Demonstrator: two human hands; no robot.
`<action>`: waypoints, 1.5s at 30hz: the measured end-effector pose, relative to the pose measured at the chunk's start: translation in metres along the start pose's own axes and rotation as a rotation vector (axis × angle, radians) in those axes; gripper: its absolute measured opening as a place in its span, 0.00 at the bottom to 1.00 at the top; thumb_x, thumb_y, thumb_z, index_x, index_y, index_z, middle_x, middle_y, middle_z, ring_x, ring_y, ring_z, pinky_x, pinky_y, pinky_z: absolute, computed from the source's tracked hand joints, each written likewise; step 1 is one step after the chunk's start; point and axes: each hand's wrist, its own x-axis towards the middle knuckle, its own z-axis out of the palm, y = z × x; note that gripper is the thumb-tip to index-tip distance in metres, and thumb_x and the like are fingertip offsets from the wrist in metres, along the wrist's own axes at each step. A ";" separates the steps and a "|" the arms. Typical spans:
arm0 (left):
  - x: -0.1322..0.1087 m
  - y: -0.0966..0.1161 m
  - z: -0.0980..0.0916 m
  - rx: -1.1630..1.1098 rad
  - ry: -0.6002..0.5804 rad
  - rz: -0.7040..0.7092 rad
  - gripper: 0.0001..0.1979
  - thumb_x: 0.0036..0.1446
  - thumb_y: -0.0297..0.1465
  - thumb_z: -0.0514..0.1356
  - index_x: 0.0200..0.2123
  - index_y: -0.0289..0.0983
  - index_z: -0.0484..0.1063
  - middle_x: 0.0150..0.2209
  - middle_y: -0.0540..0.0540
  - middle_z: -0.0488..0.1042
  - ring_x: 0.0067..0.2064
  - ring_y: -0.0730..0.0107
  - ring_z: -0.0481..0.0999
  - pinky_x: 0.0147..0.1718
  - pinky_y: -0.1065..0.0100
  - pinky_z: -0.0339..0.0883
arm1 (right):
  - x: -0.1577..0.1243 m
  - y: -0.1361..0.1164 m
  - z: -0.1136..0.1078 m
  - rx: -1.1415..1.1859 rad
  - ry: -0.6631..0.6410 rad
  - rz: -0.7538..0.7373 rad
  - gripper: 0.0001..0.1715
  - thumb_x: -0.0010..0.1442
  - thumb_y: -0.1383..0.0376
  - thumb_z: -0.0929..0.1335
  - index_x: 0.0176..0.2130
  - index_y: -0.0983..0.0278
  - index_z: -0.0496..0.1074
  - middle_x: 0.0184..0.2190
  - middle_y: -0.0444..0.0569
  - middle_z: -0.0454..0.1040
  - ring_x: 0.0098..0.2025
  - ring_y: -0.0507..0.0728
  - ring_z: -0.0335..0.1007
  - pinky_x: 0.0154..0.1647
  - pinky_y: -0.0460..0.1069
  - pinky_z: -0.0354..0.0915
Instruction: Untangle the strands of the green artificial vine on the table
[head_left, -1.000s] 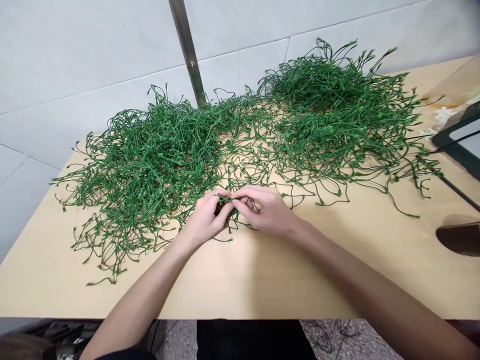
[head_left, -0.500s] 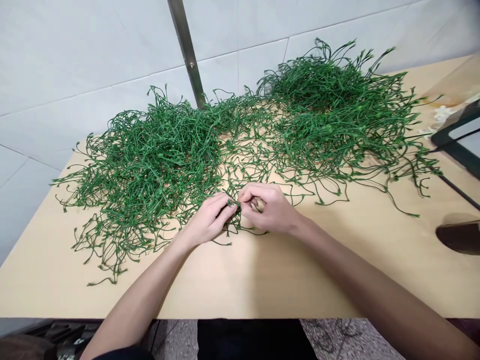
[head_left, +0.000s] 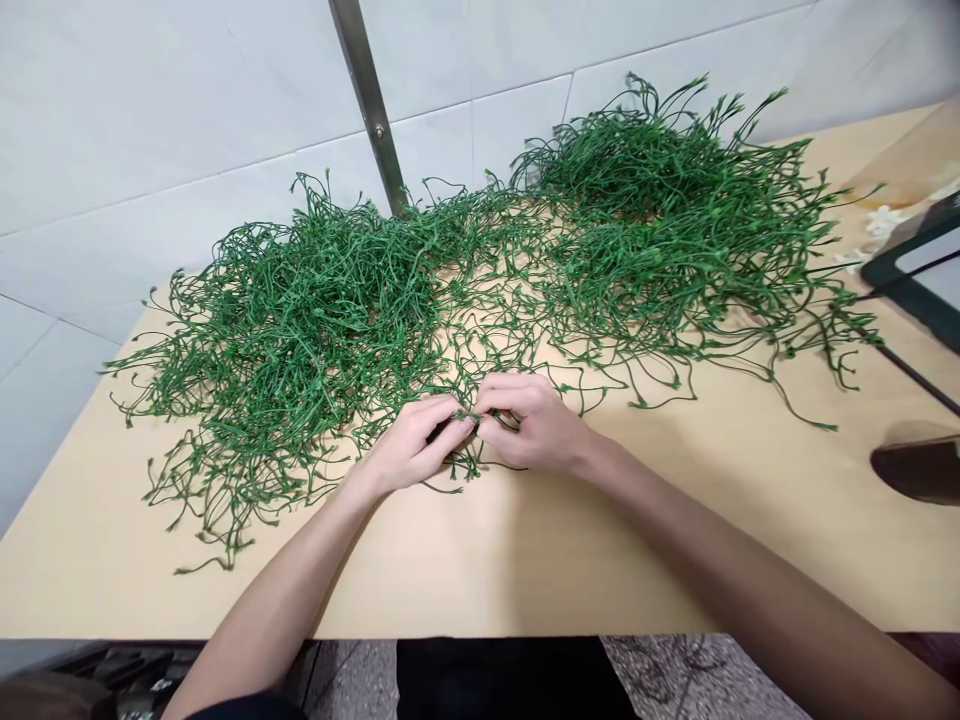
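Observation:
My left hand [head_left: 414, 447] and my right hand [head_left: 534, 424] meet fingertip to fingertip at the middle of a pale wooden table [head_left: 525, 560]. Both pinch the same thin green plastic stem [head_left: 466, 418], which runs into a loose tangle of such stems. A big heap of green stems [head_left: 300, 320] lies to the left of my hands. A second heap [head_left: 667, 220] sits behind and to the right. Thin strands join the two heaps across the middle.
A white tiled wall [head_left: 150, 120] stands behind the table, with a slanted metal bar [head_left: 367, 100] in front of it. A dark flat device [head_left: 919, 275] with a cable lies at the right edge. A dark rounded object [head_left: 919, 470] sits near the right front.
Both hands stayed together on the stem and shifted slightly; the right hand's fingers curled in closer to the left fingertips. The heaps have not moved.

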 end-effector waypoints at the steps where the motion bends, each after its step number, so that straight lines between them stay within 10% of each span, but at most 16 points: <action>1: 0.000 0.000 0.000 -0.002 -0.003 -0.008 0.17 0.66 0.36 0.49 0.25 0.37 0.62 0.24 0.49 0.64 0.28 0.71 0.64 0.30 0.68 0.57 | 0.000 0.000 0.001 -0.002 0.003 -0.003 0.10 0.53 0.72 0.63 0.22 0.64 0.67 0.22 0.45 0.68 0.24 0.51 0.61 0.26 0.47 0.59; 23: 0.003 -0.002 -0.004 -0.192 -0.066 -0.148 0.19 0.65 0.40 0.50 0.24 0.37 0.55 0.23 0.53 0.55 0.27 0.75 0.57 0.28 0.71 0.53 | 0.000 0.003 -0.002 0.023 -0.044 -0.059 0.12 0.58 0.74 0.60 0.25 0.62 0.62 0.27 0.44 0.70 0.30 0.53 0.63 0.40 0.53 0.61; 45: 0.003 -0.005 -0.001 -0.364 0.127 -0.313 0.14 0.57 0.41 0.60 0.35 0.34 0.73 0.28 0.50 0.69 0.31 0.71 0.66 0.33 0.70 0.60 | 0.003 -0.004 -0.002 0.066 0.052 0.070 0.08 0.60 0.67 0.69 0.27 0.63 0.70 0.27 0.46 0.74 0.32 0.54 0.67 0.39 0.52 0.64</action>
